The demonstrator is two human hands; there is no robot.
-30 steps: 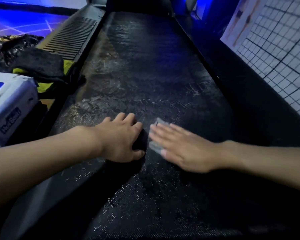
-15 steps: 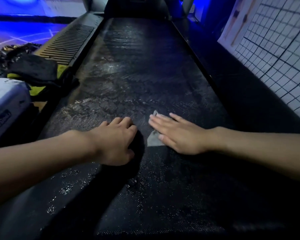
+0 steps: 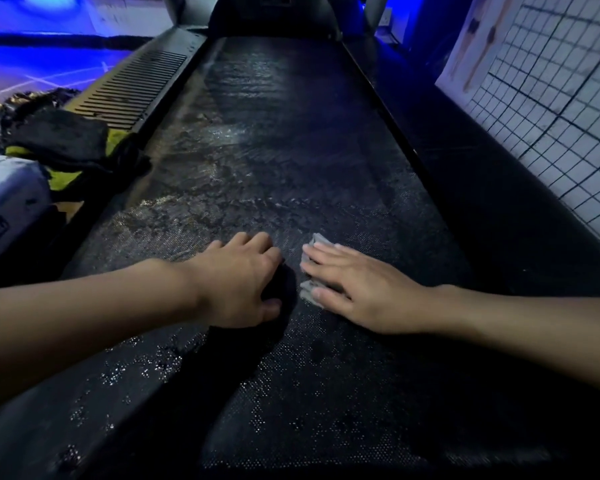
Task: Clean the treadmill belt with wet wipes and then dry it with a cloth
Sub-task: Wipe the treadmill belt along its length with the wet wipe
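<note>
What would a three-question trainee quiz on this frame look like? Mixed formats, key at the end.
1. True or false: the right hand lies flat on the wet wipe, fingers straight.
2. Where does the wipes pack sit relative to the treadmill belt? A) off the belt, on the person's left B) off the belt, on the person's right C) on the belt, between the hands
3. Fill in: the left hand grips a dark ____.

Key: 1 true; 2 A; 3 cloth
</note>
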